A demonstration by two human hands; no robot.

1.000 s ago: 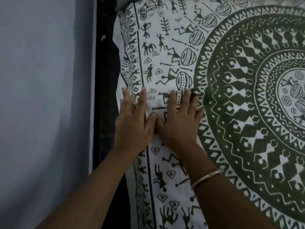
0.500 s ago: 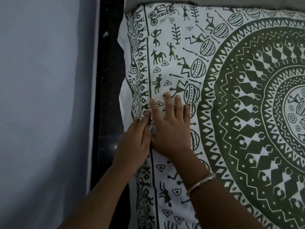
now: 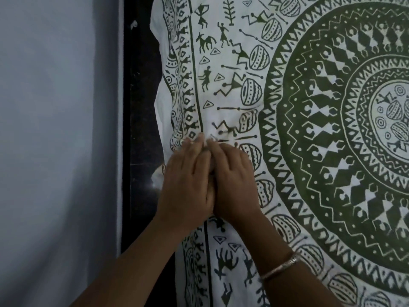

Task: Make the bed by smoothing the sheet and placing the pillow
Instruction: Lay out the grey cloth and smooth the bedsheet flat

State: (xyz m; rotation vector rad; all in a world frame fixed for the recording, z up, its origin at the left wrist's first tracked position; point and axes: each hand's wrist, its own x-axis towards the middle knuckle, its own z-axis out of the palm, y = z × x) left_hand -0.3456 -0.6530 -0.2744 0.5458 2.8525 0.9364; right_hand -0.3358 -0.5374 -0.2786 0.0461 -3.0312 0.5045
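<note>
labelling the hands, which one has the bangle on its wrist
The right hand: a thin metal bangle circles its wrist, while the left hand has a bare wrist.

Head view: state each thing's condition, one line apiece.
sheet: spread on the bed, wrinkled at the fingertips and along its left edge.
left hand: pressing on the sheet's border.
right hand: pressing on the sheet, touching the left hand.
bangle: worn on the right wrist.
</note>
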